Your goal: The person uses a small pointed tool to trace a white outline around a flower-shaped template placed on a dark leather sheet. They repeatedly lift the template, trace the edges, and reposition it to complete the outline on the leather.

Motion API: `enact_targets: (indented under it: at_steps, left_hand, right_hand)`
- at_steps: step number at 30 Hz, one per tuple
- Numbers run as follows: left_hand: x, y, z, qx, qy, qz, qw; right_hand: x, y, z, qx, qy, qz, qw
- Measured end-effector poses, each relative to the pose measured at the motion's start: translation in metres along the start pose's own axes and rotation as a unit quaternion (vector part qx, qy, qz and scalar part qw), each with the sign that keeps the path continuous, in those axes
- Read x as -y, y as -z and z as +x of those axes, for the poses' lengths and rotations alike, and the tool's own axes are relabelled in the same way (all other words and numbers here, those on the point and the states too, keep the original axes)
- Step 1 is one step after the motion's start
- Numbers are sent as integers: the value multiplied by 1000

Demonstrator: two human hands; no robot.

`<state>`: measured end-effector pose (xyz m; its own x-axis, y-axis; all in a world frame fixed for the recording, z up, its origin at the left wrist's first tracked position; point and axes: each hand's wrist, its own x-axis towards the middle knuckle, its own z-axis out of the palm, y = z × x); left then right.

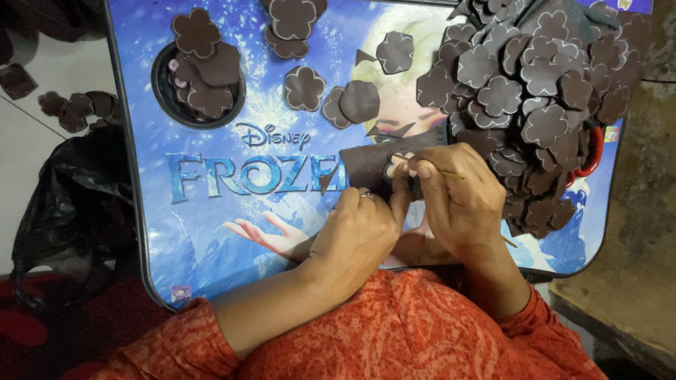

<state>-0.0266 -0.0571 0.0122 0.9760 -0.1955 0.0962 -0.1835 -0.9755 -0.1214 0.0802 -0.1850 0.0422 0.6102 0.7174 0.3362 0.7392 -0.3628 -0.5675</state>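
Note:
My left hand (355,236), with a ring on one finger, presses down on a dark brown sheet (370,160) lying on the small blue picture table (211,225). My right hand (458,197) grips a thin stick-like tool (443,171) whose tip rests on the sheet next to a pale flower-shaped piece (399,166). Both hands meet over the sheet at the table's middle. A big heap of brown flower-shaped cutouts (524,105) lies just right of my right hand.
A round cup hole (163,95) at the table's top left holds more cutouts. Loose flower cutouts (304,88) lie across the top middle. A black plastic bag (70,204) sits left of the table, with a few cutouts (70,109) on the floor. A red ring (595,151) peeks from under the heap.

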Motion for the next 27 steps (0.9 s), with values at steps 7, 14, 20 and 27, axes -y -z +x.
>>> enact_targets:
  at_steps: [7,14,20,27]
  left_hand:
    - [0,0,0,14,4,-29,999]
    - [0,-1,2,-1,7,-13,1000]
    - [1,-1,2,-3,7,-11,1000]
    - [4,5,2,10,-5,-13,1000]
  right_hand:
    - [2,1,-2,12,11,2,1000]
    - [-3,1,-3,-14,-8,22,1000]
    - [-4,-2,-2,-8,-8,10,1000]
    - [-3,-1,-4,-15,-16,12,1000]
